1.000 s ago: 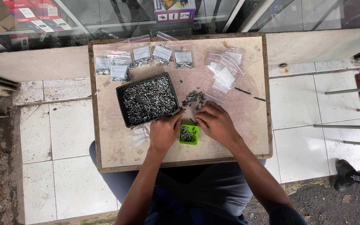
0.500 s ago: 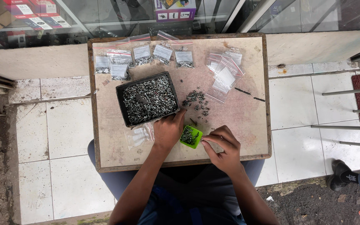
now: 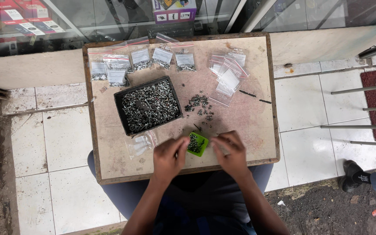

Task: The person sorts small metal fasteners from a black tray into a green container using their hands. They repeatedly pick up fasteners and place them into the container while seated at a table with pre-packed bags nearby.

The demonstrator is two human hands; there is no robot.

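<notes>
A person seated at a worn square wooden board table (image 3: 249,143) works over small hardware, seen from above. The left hand (image 3: 169,157) rests on the tabletop with its fingers curled inward, fingertips touching the near-left edge of a small bright-green plastic cup (image 3: 197,144) that holds a cluster of dark metal screws. The right hand (image 3: 229,151) sits just beside the cup on its other side, fingers bent and drawn together in a narrow pinch; whether it holds a screw cannot be told. The green cup stands near the front edge of the table, between the two hands.

Behind the cup, a loose scatter of dark screws (image 3: 199,105) lies on the bare wood. To the left of that scatter sits a black rectangular tray (image 3: 148,105) heaped with silvery screws, set at a slight angle. A clear plastic bag (image 3: 139,144) lies flat just in front of the tray, near the left hand. Along the far edge, a row of small filled zip bags with red seals (image 3: 141,59) is lined up, and a loose pile of empty zip bags (image 3: 229,75) lies at the far right. On the ground to the right, another person's dark shoe (image 3: 354,176) shows, well apart from the table.
</notes>
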